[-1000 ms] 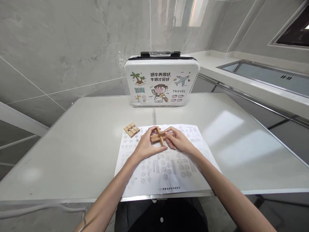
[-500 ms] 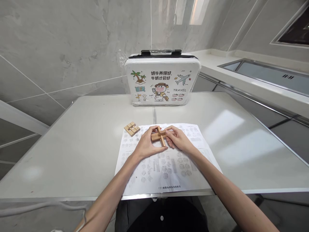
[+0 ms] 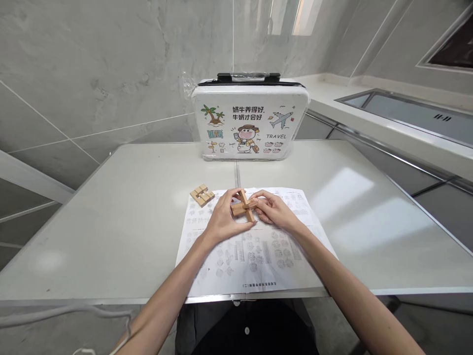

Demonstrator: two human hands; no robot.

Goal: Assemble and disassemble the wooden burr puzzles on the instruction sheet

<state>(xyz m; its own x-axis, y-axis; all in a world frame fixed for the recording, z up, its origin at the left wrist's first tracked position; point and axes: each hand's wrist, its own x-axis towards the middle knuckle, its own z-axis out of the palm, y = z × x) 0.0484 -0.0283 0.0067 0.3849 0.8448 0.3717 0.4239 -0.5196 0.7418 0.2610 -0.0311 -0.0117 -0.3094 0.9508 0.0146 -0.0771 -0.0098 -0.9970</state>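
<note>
Both hands hold a wooden interlocking puzzle, made of notched sticks that cross each other, above a printed sheet. My left hand grips the long crosspiece between thumb and fingers at its two ends. From the other side, my right hand pinches the end of a stick that points right. Its fingertips partly hide that end. Beneath lies the instruction sheet, covered in small grey diagrams. A flat group of light wooden blocks rests at the sheet's upper left corner.
At the back of the white table stands a white cartoon-printed case with a black handle, in clear plastic wrap. A grey cable hangs at lower left. On the right runs a counter with a dark glass panel.
The stick at my right fingertips now sits lower, against the crosspiece. My right fingers have shifted slightly with it, while my left hand keeps its grip. The view has tilted slightly.
</note>
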